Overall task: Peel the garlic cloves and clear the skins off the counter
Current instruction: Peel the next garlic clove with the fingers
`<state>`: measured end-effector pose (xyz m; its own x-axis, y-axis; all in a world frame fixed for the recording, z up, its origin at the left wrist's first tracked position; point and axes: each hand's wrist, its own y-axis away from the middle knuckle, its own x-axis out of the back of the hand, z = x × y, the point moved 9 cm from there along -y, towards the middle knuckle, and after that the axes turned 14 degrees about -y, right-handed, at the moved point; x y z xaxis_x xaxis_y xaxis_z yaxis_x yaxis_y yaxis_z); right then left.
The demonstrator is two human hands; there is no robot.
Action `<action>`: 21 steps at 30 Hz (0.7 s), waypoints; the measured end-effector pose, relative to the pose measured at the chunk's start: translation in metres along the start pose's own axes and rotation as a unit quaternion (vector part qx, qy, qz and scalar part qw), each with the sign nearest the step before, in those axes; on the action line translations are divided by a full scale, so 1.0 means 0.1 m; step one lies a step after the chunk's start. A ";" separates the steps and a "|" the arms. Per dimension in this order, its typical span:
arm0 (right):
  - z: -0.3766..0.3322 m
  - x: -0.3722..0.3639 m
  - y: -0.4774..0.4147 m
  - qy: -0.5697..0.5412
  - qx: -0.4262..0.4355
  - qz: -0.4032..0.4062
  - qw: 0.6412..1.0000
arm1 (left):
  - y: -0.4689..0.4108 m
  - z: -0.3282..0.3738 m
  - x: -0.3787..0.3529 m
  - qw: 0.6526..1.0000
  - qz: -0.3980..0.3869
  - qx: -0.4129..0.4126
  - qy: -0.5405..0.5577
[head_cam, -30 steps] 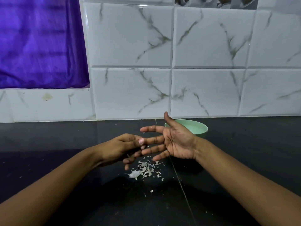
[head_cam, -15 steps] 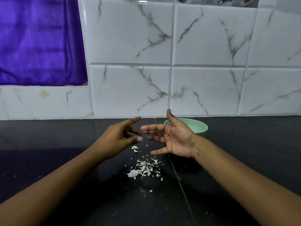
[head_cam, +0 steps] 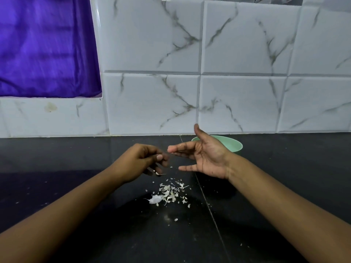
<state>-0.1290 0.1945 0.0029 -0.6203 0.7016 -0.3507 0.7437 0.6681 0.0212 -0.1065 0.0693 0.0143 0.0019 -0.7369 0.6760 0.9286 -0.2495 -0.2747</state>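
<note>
Left hand just went from spread to curled, maybe pinching a scrap, can't tell. The right hand stays open. The skins are still piled on the counter, so clearing's not started.

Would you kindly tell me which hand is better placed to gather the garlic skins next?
Probably the left hand: its curled fingers point down near the garlic skins, while the right hand is open, nearer the green bowl.

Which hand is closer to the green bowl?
Right. The right hand is just in front of the bowl, hiding part of its rim; the left hand is farther left, near the garlic skins.
</note>
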 end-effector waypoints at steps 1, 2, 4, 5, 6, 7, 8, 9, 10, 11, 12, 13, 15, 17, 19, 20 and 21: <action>-0.02 0.05 0.00 0.014 0.018 0.026 0.999 | 0.00 0.00 0.05 0.999 0.019 -0.006 -0.046; -0.04 0.08 0.00 0.035 0.042 0.051 0.997 | 0.00 0.01 0.10 0.995 0.040 -0.013 -0.089; -0.11 0.12 0.01 0.118 0.103 0.093 0.983 | 0.02 0.07 0.17 0.985 0.069 -0.024 -0.158; -0.15 0.11 0.03 0.179 0.136 0.111 0.968 | 0.03 0.11 0.19 0.976 0.081 -0.027 -0.198; -0.19 0.06 0.05 0.236 0.167 0.125 0.949 | 0.04 0.14 0.20 0.966 0.089 -0.028 -0.242; -0.23 0.01 0.07 0.285 0.198 0.133 0.928 | 0.05 0.16 0.22 0.956 0.100 -0.026 -0.276; -0.27 -0.04 0.10 0.321 0.226 0.141 0.909 | 0.05 0.16 0.23 0.950 0.108 -0.022 -0.293; -0.31 -0.07 0.11 0.346 0.249 0.150 0.892 | 0.06 0.15 0.24 0.947 0.113 -0.018 -0.300; -0.33 -0.08 0.13 0.361 0.263 0.162 0.880 | 0.05 0.14 0.25 0.948 0.114 -0.016 -0.296; -0.33 -0.07 0.13 0.362 0.266 0.171 0.877 | 0.05 0.13 0.25 0.954 0.110 -0.021 -0.277; -0.31 -0.04 0.11 0.340 0.254 0.170 0.890 | 0.04 0.12 0.24 0.964 0.106 -0.034 -0.242; -0.25 -0.02 0.07 0.296 0.222 0.154 0.916 | 0.04 0.12 0.23 0.970 0.099 -0.046 -0.217; -0.05 -0.02 -0.02 0.175 0.127 0.108 0.970 | 0.02 0.12 0.19 0.973 0.088 -0.066 -0.205; 0.12 0.01 -0.05 0.082 0.044 0.091 0.992 | 0.02 0.09 0.15 0.967 0.093 -0.056 -0.232; 0.20 0.02 -0.07 0.030 -0.005 0.077 0.997 | 0.05 0.11 0.17 0.940 0.121 -0.028 -0.318; 0.22 0.02 -0.07 0.012 -0.016 0.071 0.997 | 0.05 0.12 0.18 0.920 0.135 -0.019 -0.367; 0.22 0.01 -0.07 0.003 -0.022 0.066 0.998 | 0.06 0.14 0.17 0.903 0.143 -0.015 -0.406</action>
<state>-0.1296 0.1848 -0.0185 -0.5198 0.7854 -0.3360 0.8070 0.5805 0.1085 -0.0959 0.0639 0.0341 0.5219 -0.0742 0.8498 0.8369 -0.1478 -0.5270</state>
